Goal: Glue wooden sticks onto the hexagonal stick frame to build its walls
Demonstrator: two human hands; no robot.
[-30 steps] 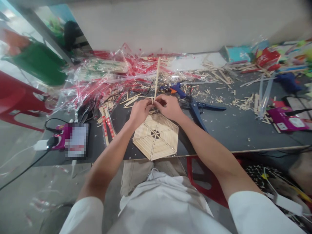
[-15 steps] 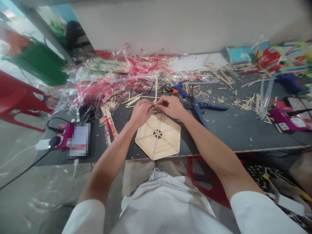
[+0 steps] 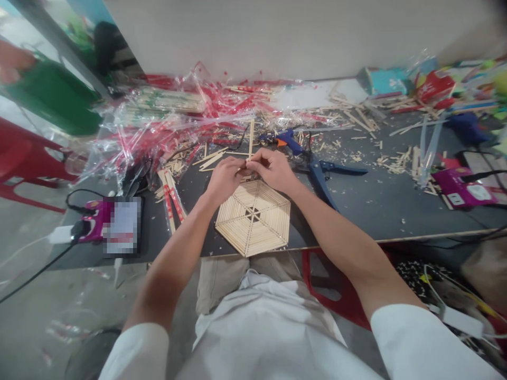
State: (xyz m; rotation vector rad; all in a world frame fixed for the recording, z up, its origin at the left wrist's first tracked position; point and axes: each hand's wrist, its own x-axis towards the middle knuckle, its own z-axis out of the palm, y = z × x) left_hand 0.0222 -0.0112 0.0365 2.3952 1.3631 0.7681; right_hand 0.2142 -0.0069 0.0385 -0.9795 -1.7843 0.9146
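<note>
Pinching the lower end of a wooden stick [image 3: 251,136] between nearly closed fingertips of left hand [image 3: 227,178] and right hand [image 3: 272,170], just beyond a stick hexagon [image 3: 269,219] at the tabletop's [image 3: 380,200] near edge, seemingly filled in all six sections, with a small middle gap left.

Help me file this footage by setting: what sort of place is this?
Probably a craft workspace: a hexagonal stick panel, a glue gun and blue cutters share a dark table.
</note>
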